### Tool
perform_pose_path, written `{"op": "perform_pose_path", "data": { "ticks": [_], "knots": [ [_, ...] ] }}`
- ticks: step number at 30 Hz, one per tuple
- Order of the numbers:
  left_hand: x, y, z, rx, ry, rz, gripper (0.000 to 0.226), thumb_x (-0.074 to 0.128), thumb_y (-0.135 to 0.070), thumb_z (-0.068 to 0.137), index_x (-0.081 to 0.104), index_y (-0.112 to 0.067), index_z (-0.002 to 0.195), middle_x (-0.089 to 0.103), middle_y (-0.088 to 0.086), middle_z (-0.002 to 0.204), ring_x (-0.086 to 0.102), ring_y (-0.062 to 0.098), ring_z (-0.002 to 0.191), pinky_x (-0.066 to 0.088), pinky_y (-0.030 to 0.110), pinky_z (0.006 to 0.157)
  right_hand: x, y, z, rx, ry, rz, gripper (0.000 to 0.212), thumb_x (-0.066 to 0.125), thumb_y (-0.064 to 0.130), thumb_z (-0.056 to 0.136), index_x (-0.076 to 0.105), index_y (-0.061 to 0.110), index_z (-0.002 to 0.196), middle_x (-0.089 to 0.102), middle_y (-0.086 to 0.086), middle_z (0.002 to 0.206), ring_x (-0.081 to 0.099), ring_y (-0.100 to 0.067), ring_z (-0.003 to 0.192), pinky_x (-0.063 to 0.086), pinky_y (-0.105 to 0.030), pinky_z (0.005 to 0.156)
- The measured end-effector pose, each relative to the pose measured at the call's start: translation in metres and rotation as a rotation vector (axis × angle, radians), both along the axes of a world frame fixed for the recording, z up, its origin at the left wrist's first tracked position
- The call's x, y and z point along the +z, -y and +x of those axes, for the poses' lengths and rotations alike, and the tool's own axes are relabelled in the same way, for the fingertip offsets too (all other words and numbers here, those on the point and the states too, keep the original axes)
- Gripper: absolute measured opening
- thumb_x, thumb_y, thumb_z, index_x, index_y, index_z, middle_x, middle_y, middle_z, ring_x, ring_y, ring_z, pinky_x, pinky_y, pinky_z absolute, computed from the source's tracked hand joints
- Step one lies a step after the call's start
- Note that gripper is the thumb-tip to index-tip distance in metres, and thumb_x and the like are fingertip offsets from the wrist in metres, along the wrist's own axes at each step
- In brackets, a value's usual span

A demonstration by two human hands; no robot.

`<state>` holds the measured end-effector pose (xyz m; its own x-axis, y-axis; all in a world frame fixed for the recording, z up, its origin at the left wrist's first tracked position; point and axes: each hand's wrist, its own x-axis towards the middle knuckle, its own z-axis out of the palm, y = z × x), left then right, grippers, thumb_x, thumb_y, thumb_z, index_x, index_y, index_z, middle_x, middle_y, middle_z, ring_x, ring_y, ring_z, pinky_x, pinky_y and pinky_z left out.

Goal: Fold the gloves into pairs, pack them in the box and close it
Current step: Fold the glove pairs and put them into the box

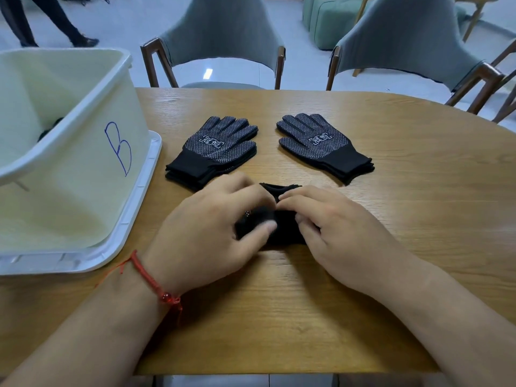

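A black folded glove bundle [282, 227] lies on the wooden table [391, 219] in front of me. My left hand [212, 233] grips its left side, thumb on top. My right hand [335, 230] pinches its right side with curled fingers. Behind them lie two stacks of black dotted gloves, the left stack [215, 152] and the right stack [324, 146], palms up. A cream plastic box [83, 169] marked "B" stands at the left on its white lid [139, 208]. Something black [50, 128] shows inside the box.
Two grey chairs [223, 37] stand behind the table's far edge. A person's legs [42, 20] are at the back left. Bare wood lies to the right of the gloves and along the near edge.
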<state>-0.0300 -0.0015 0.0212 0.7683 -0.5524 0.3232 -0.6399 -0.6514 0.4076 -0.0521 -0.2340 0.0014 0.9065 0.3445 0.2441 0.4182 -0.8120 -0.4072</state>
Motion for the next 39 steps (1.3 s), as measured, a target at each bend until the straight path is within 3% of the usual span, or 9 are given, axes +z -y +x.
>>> {"op": "perform_pose_path", "data": {
  "ticks": [3,9,15,18,23,29,31,34,39],
  "knots": [
    [-0.003,0.000,0.001,-0.105,0.048,0.136,0.029,0.067,-0.051,0.093,0.070,-0.030,0.113,0.059,-0.012,0.122,0.057,0.014,0.117,0.051,0.041,0.095,0.007,-0.001,-0.005,0.001,-0.027,0.030,0.030,0.049,0.019,0.107,0.067,0.031,0.127,0.064,0.020,0.126,0.053,-0.005,0.122,0.035,-0.016,0.105],
    [-0.006,0.002,0.006,-0.096,0.180,0.127,0.020,0.059,-0.035,0.102,0.069,-0.022,0.113,0.065,-0.007,0.116,0.062,0.020,0.108,0.052,0.047,0.087,0.009,-0.004,-0.011,0.026,0.015,-0.112,0.039,0.058,0.057,0.096,0.062,0.032,0.126,0.064,0.018,0.122,0.054,-0.007,0.117,0.041,-0.023,0.101],
    [-0.002,0.006,0.001,-0.096,0.273,-0.030,0.019,0.060,-0.026,0.106,0.070,-0.013,0.116,0.070,-0.005,0.107,0.066,0.016,0.098,0.052,0.036,0.089,0.011,-0.004,-0.008,-0.008,0.062,0.144,0.011,0.066,0.039,0.103,0.071,0.032,0.110,0.068,0.015,0.087,0.063,-0.009,0.083,0.049,-0.034,0.072],
    [0.005,0.005,-0.004,-0.006,0.134,-0.274,0.021,0.072,-0.029,0.099,0.073,-0.017,0.116,0.073,-0.012,0.105,0.068,0.001,0.100,0.053,0.021,0.089,0.018,-0.003,-0.010,0.018,-0.116,0.405,0.007,0.071,0.031,0.102,0.077,0.033,0.104,0.071,0.011,0.079,0.067,-0.014,0.074,0.046,-0.023,0.063],
    [0.010,0.003,-0.005,0.002,-0.188,-0.395,0.016,0.076,-0.033,0.095,0.076,-0.025,0.109,0.075,-0.007,0.093,0.073,0.016,0.092,0.057,0.032,0.078,0.025,-0.002,-0.010,0.004,-0.264,0.610,0.008,0.074,0.031,0.100,0.081,0.034,0.102,0.075,-0.005,0.081,0.071,-0.031,0.072,0.056,-0.055,0.063],
    [0.012,0.006,-0.002,-0.023,-0.469,-0.679,0.005,0.071,-0.017,0.095,0.075,-0.017,0.099,0.068,-0.014,0.073,0.060,-0.001,0.063,0.045,0.013,0.061,0.034,-0.001,-0.011,-0.062,-0.418,0.895,0.018,0.087,0.024,0.082,0.083,0.022,0.099,0.079,-0.015,0.088,0.076,-0.033,0.078,0.063,-0.038,0.071],
    [0.013,0.004,-0.002,-0.023,-0.614,-0.742,0.009,0.070,-0.016,0.094,0.073,-0.013,0.103,0.068,-0.009,0.073,0.060,0.003,0.061,0.047,0.016,0.058,0.035,0.001,-0.010,-0.099,-0.455,1.002,0.025,0.088,0.019,0.076,0.082,0.017,0.100,0.079,-0.019,0.095,0.078,-0.035,0.087,0.066,-0.049,0.082],
    [0.015,0.002,-0.004,-0.128,-0.813,-0.667,0.029,0.069,-0.012,0.096,0.072,-0.018,0.125,0.075,0.007,0.082,0.070,0.021,0.067,0.054,0.028,0.062,0.034,0.002,-0.008,-0.130,-0.463,1.050,0.026,0.089,0.019,0.073,0.081,0.016,0.098,0.079,-0.014,0.092,0.077,-0.029,0.084,0.064,-0.047,0.077],
    [0.010,0.005,-0.002,-0.043,-0.775,-0.731,0.028,0.071,-0.014,0.095,0.075,-0.022,0.122,0.070,0.028,0.089,0.065,0.027,0.067,0.051,0.043,0.065,0.032,0.004,-0.005,-0.105,-0.530,1.118,0.036,0.086,0.016,0.075,0.079,0.017,0.110,0.078,-0.011,0.104,0.075,-0.027,0.095,0.061,-0.042,0.081]
  ]
}}
